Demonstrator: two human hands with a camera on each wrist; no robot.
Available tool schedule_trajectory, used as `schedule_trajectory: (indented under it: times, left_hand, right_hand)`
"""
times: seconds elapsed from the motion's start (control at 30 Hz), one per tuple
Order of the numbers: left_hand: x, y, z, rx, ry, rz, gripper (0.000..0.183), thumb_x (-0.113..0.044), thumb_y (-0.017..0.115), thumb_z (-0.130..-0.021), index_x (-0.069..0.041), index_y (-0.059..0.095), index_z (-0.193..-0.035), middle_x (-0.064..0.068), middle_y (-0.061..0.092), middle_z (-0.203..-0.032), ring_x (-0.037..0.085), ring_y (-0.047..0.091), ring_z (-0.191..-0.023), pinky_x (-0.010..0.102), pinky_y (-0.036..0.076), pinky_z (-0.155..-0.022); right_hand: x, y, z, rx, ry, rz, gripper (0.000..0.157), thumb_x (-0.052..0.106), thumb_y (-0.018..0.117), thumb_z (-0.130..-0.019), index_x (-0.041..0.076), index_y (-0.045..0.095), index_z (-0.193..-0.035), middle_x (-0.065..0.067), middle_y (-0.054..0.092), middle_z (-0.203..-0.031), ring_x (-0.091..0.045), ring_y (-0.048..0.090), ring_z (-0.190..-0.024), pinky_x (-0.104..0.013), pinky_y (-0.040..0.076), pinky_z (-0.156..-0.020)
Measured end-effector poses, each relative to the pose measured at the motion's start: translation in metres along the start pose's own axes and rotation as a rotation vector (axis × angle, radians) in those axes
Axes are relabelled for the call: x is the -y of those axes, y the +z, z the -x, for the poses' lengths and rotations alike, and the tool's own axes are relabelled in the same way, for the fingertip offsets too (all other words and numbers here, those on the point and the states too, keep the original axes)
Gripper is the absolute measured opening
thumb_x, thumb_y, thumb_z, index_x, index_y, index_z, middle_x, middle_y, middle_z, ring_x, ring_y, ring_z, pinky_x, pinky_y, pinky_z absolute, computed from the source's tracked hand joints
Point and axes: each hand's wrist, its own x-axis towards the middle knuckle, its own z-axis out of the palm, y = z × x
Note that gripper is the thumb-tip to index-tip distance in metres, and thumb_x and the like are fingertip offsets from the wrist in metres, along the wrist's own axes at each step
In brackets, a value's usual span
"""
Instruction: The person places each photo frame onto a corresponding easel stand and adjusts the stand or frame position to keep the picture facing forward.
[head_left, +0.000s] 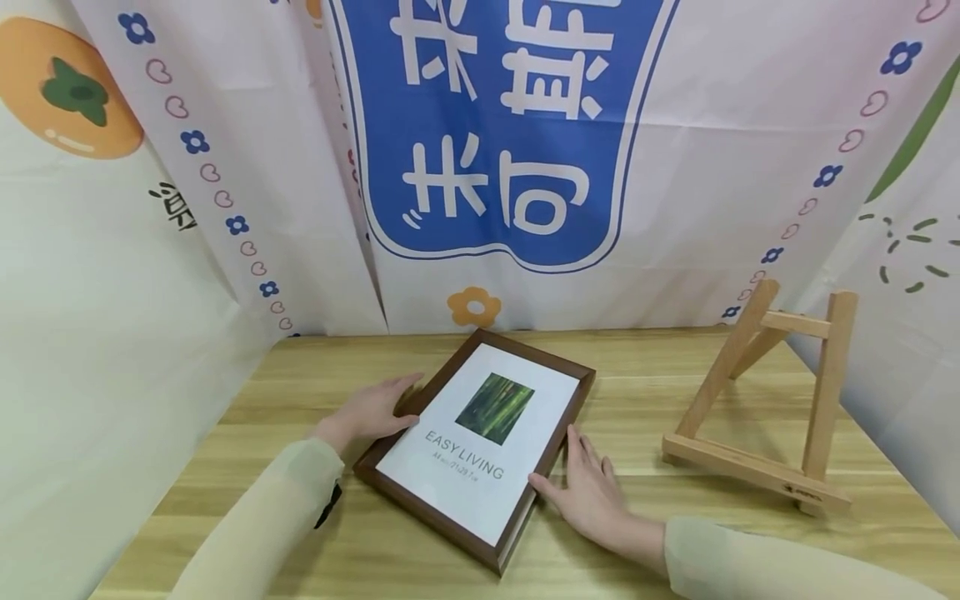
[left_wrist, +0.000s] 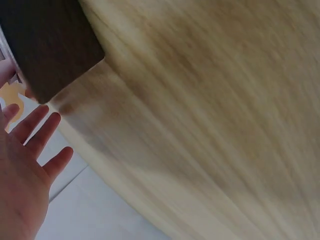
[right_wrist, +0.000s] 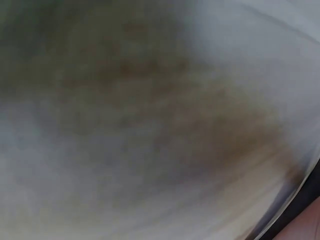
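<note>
A picture frame (head_left: 538,357) with a dark brown border lies slanted on the wooden table. Its white insert (head_left: 450,479) shows a small green picture and the words EASY LIVING. My left hand (head_left: 372,410) is at the frame's left side, thumb at the border and fingers stretched along the edge. In the left wrist view, the fingers of the left hand (left_wrist: 25,165) are spread out straight near the brown frame's corner (left_wrist: 55,45). On the opposite side, my right hand (head_left: 588,492) touches the border with its thumb and index fingertip, fingers loosely extended. The right wrist view is blurred.
A wooden tabletop easel (head_left: 817,400) stands to the right, apart from the right hand. Behind the table (head_left: 637,567) hangs a white printed cloth (head_left: 720,183) with a blue panel. More white cloth (head_left: 112,333) borders the left and right sides.
</note>
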Motion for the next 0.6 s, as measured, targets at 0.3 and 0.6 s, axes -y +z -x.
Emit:
schedule_trajectory:
  times: [0.3, 0.6]
  left_hand:
    - [-0.005, 0.0008, -0.0052, -0.02, 0.01, 0.202, 0.065, -0.027, 0.066, -0.082, -0.005, 0.036, -0.136, 0.013, 0.052, -0.119, 0.028, 0.049, -0.108, 0.043, 0.041, -0.089]
    - [-0.0079, 0.0022, -0.0103, 0.005, -0.008, 0.293, 0.059, -0.016, 0.067, -0.081, -0.004, 0.04, -0.132, 0.009, 0.055, -0.11, 0.021, 0.054, -0.095, 0.037, 0.046, -0.081]
  right_hand:
    - [0.0002, 0.0014, -0.0009, -0.038, 0.04, -0.084, 0.096, 0.054, 0.065, -0.073, -0.004, 0.024, -0.138, -0.024, 0.029, -0.138, -0.036, 0.023, -0.128, -0.055, 0.009, -0.103]
    - [-0.0027, 0.0033, -0.0028, -0.045, 0.032, -0.105, 0.096, 0.052, 0.066, -0.072, -0.004, 0.024, -0.138, -0.024, 0.029, -0.138, -0.037, 0.024, -0.127, -0.055, 0.008, -0.103]
